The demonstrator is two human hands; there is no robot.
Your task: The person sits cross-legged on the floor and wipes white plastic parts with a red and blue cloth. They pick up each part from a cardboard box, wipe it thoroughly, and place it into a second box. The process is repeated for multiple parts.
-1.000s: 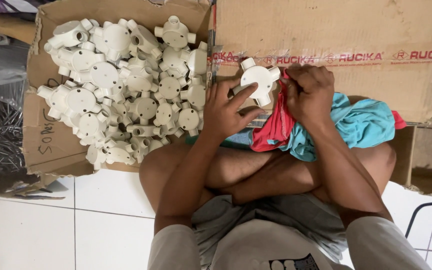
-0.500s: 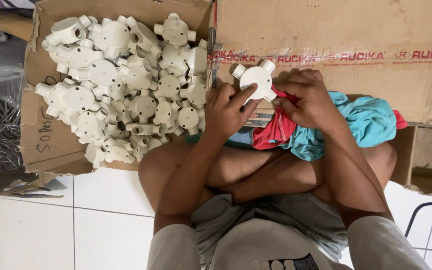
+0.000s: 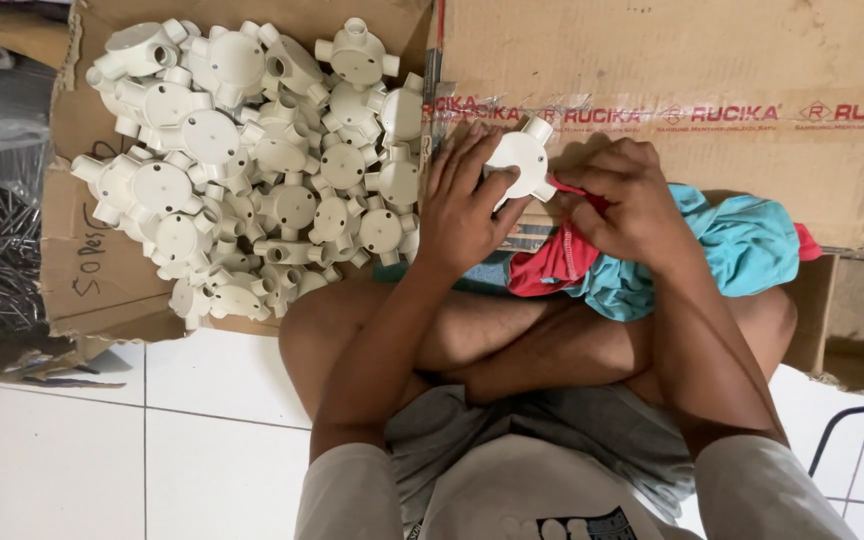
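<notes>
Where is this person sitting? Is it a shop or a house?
Probably a storeroom or small workshop floor, not a shop counter. The person sits cross-legged on white floor tiles beside a flattened cardboard sheet heaped with cream plastic junction boxes, with a taped carton ahead.

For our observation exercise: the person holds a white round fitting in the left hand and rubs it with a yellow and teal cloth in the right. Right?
Not quite. The head view shows the cloth is red and teal, not yellow. Otherwise correct: left hand holds the white round fitting, right hand the cloth.
</notes>
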